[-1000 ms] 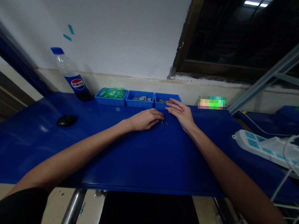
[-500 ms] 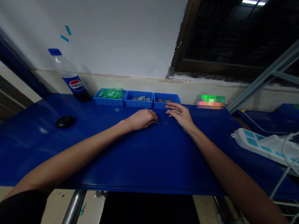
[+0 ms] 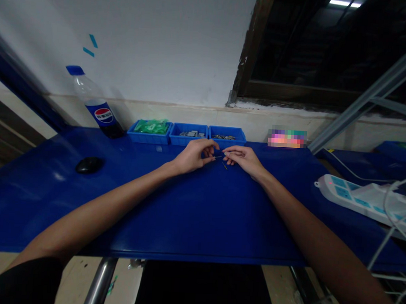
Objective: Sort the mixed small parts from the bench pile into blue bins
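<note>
My left hand [image 3: 196, 156] is above the blue table, thumb and fingers closed on a thin metal pin [image 3: 217, 157] that points to the right. Facing it closely is my right hand [image 3: 243, 159], fingertips pinched together; whatever they hold is too small to make out. On the table just below the right fingertips lies another thin, dark pin [image 3: 225, 166]. Behind the hands stands a blue bin [image 3: 226, 144] with many small metal pieces. Left of that is a second blue bin [image 3: 187, 140] holding small grey metal blocks.
A third bin [image 3: 148, 138] holds green plastic bags. A cola bottle [image 3: 103, 112] stands at the back left, with a black mouse [image 3: 88, 165] in front. On the right are a white power strip [image 3: 353, 198] with cables and a blurred-out item [image 3: 287, 139] by the wall.
My left hand has lifted the thin pin off the table and turned to show the thumb. My right hand's fingers, spread before, have drawn together and come nearer the left.
</note>
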`<action>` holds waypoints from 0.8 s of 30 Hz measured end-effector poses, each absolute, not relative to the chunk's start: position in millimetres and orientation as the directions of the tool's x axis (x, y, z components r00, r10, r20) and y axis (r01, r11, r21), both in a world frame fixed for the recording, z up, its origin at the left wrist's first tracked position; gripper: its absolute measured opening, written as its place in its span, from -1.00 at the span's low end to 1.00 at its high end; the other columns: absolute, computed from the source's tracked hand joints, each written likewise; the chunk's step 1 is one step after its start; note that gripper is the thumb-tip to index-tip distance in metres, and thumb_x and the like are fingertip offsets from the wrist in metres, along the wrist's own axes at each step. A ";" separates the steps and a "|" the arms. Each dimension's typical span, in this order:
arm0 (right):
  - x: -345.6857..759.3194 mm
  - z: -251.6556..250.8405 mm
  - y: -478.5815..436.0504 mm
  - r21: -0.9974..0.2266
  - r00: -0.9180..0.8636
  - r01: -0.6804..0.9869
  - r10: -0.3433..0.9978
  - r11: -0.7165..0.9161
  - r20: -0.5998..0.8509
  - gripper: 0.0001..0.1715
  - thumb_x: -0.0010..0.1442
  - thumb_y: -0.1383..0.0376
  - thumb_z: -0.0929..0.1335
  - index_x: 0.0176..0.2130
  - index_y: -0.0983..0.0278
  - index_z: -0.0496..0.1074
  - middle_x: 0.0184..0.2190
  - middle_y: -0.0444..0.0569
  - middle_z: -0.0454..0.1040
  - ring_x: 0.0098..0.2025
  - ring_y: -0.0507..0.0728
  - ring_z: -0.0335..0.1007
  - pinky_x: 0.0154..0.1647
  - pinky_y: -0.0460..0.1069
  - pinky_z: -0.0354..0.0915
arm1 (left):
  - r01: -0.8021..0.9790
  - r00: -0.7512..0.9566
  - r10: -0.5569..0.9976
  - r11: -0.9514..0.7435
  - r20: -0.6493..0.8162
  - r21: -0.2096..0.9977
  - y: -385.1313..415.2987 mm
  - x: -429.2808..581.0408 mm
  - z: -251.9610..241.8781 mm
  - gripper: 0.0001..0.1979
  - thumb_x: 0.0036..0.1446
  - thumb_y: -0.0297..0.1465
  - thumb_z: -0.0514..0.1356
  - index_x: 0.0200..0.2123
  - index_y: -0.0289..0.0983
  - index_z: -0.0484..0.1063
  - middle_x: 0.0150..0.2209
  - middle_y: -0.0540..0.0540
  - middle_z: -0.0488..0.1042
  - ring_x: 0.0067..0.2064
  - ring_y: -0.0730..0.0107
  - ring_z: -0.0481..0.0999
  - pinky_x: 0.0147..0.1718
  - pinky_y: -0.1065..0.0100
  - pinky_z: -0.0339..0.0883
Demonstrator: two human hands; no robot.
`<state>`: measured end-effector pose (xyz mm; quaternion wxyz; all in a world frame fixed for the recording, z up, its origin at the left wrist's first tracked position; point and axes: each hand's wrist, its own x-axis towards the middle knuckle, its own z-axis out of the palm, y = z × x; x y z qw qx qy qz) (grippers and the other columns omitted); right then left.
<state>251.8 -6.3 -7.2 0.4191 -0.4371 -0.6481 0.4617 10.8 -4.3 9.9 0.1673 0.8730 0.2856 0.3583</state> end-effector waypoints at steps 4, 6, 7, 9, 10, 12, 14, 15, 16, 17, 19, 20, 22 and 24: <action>247.2 -4.2 -12.6 -0.981 -0.344 0.113 0.932 0.157 0.110 -0.65 0.05 0.11 0.55 -0.19 0.24 0.67 -0.33 0.04 0.67 -0.35 0.13 0.56 -0.24 0.07 0.43 | 0.375 0.541 0.634 -0.770 0.552 0.517 -6.9 13.0 11.6 -0.74 0.15 -0.43 0.31 -0.07 -0.29 0.48 -0.24 -0.09 0.56 -0.27 0.41 0.55 -0.23 0.34 0.48; 245.4 -3.9 -14.5 -0.986 -0.354 0.084 0.929 0.145 0.106 -0.67 0.01 0.15 0.58 -0.21 0.24 0.68 -0.34 0.04 0.67 -0.33 0.14 0.57 -0.21 0.09 0.43 | 0.370 0.533 0.637 -0.768 0.557 0.524 -8.2 14.2 11.3 -0.76 0.16 -0.41 0.32 -0.09 -0.29 0.49 -0.23 -0.09 0.56 -0.28 0.42 0.55 -0.24 0.34 0.48; 245.2 -4.0 -14.8 -0.988 -0.352 0.070 0.930 0.140 0.107 -0.68 0.00 0.16 0.58 -0.22 0.24 0.69 -0.35 0.03 0.67 -0.33 0.14 0.57 -0.20 0.09 0.43 | 0.370 0.532 0.640 -0.764 0.555 0.528 -8.6 14.6 10.9 -0.76 0.16 -0.40 0.32 -0.09 -0.30 0.49 -0.24 -0.09 0.57 -0.28 0.42 0.55 -0.24 0.35 0.48; 246.1 -4.6 -13.9 -0.989 -0.336 0.052 0.935 0.140 0.114 -0.69 -0.01 0.18 0.58 -0.23 0.24 0.69 -0.38 0.03 0.66 -0.33 0.14 0.57 -0.19 0.10 0.44 | 0.396 0.531 0.659 -0.749 0.533 0.531 -8.7 14.8 9.8 -0.75 0.16 -0.36 0.35 -0.11 -0.31 0.49 -0.25 -0.10 0.57 -0.28 0.41 0.56 -0.25 0.34 0.48; 247.1 -4.9 -12.7 -0.988 -0.320 0.055 0.939 0.147 0.122 -0.70 -0.01 0.18 0.58 -0.24 0.24 0.68 -0.38 0.03 0.66 -0.33 0.14 0.56 -0.19 0.10 0.44 | 0.427 0.537 0.670 -0.740 0.513 0.519 -8.3 14.6 9.1 -0.74 0.16 -0.33 0.36 -0.12 -0.33 0.49 -0.25 -0.12 0.58 -0.28 0.38 0.57 -0.24 0.33 0.49; 249.6 -5.1 -9.2 -0.981 -0.268 0.087 0.953 0.172 0.143 -0.73 -0.01 0.19 0.58 -0.26 0.25 0.68 -0.40 0.02 0.65 -0.35 0.15 0.56 -0.18 0.12 0.46 | 0.505 0.571 0.679 -0.734 0.462 0.455 -7.2 13.7 7.3 -0.73 0.21 -0.28 0.34 -0.13 -0.34 0.51 -0.23 -0.16 0.59 -0.22 0.29 0.59 -0.17 0.25 0.50; 251.2 -4.7 -4.8 -0.971 -0.191 0.122 0.965 0.205 0.180 -0.75 -0.01 0.20 0.58 -0.28 0.25 0.67 -0.39 0.02 0.65 -0.33 0.17 0.57 -0.13 0.15 0.47 | 0.532 0.651 0.638 -0.770 0.411 0.352 -6.4 13.2 5.1 -0.76 0.31 -0.29 0.24 -0.07 -0.34 0.53 -0.13 -0.22 0.61 -0.09 0.20 0.60 -0.03 0.15 0.48; 251.4 -4.4 -2.6 -0.967 -0.156 0.124 0.966 0.225 0.204 -0.74 -0.01 0.21 0.57 -0.26 0.24 0.67 -0.35 0.03 0.66 -0.28 0.20 0.59 -0.08 0.17 0.48 | 0.511 0.705 0.592 -0.806 0.390 0.300 -6.5 13.5 3.8 -0.75 0.36 -0.33 0.18 -0.01 -0.33 0.53 -0.04 -0.24 0.60 0.01 0.17 0.58 0.07 0.10 0.44; 251.1 -4.1 -0.6 -0.962 -0.132 0.111 0.964 0.247 0.232 -0.71 0.00 0.21 0.57 -0.22 0.23 0.66 -0.29 0.05 0.68 -0.20 0.22 0.61 -0.01 0.19 0.47 | 0.470 0.761 0.534 -0.845 0.369 0.256 -7.0 14.2 2.4 -0.72 0.39 -0.39 0.13 0.06 -0.32 0.51 0.06 -0.26 0.58 0.12 0.15 0.54 0.17 0.06 0.38; 250.4 -3.9 1.3 -0.959 -0.123 0.086 0.958 0.271 0.260 -0.65 0.01 0.22 0.56 -0.15 0.22 0.66 -0.19 0.06 0.68 -0.10 0.25 0.61 0.08 0.21 0.45 | 0.420 0.811 0.472 -0.881 0.345 0.220 -7.8 15.2 0.8 -0.68 0.39 -0.44 0.09 0.14 -0.31 0.48 0.15 -0.26 0.53 0.22 0.14 0.47 0.25 0.04 0.31; 248.9 -4.0 3.8 -0.951 -0.144 0.019 0.942 0.310 0.304 -0.46 0.02 0.23 0.56 0.04 0.17 0.60 0.05 0.06 0.63 0.09 0.27 0.55 0.21 0.22 0.39 | 0.342 0.880 0.379 -0.924 0.286 0.172 -10.1 17.6 -2.6 -0.58 0.37 -0.52 0.06 0.25 -0.31 0.41 0.28 -0.24 0.44 0.37 0.12 0.31 0.34 0.02 0.20; 248.5 -4.3 4.4 -0.947 -0.168 -0.008 0.934 0.320 0.316 -0.35 0.02 0.25 0.56 0.13 0.14 0.55 0.16 0.05 0.56 0.15 0.27 0.52 0.25 0.23 0.36 | 0.328 0.896 0.361 -0.931 0.259 0.162 -11.1 18.7 -4.2 -0.55 0.35 -0.54 0.06 0.27 -0.31 0.38 0.30 -0.24 0.41 0.40 0.11 0.27 0.35 0.02 0.20; 248.9 -5.3 4.3 -0.946 -0.213 -0.031 0.923 0.322 0.321 -0.20 0.02 0.27 0.56 0.24 0.07 0.46 0.28 0.02 0.45 0.20 0.27 0.48 0.30 0.23 0.33 | 0.328 0.903 0.358 -0.931 0.238 0.159 -12.3 19.9 -6.8 -0.54 0.34 -0.55 0.06 0.27 -0.32 0.39 0.30 -0.24 0.42 0.39 0.12 0.30 0.31 0.07 0.26; 250.7 -6.4 2.6 -0.950 -0.238 -0.017 0.921 0.312 0.307 -0.17 0.02 0.28 0.56 0.27 0.05 0.42 0.30 0.01 0.43 0.21 0.27 0.47 0.30 0.23 0.33 | 0.338 0.891 0.371 -0.927 0.260 0.163 -11.8 19.4 -7.6 -0.59 0.36 -0.54 0.06 0.21 -0.32 0.45 0.23 -0.26 0.49 0.30 0.16 0.43 0.25 0.11 0.33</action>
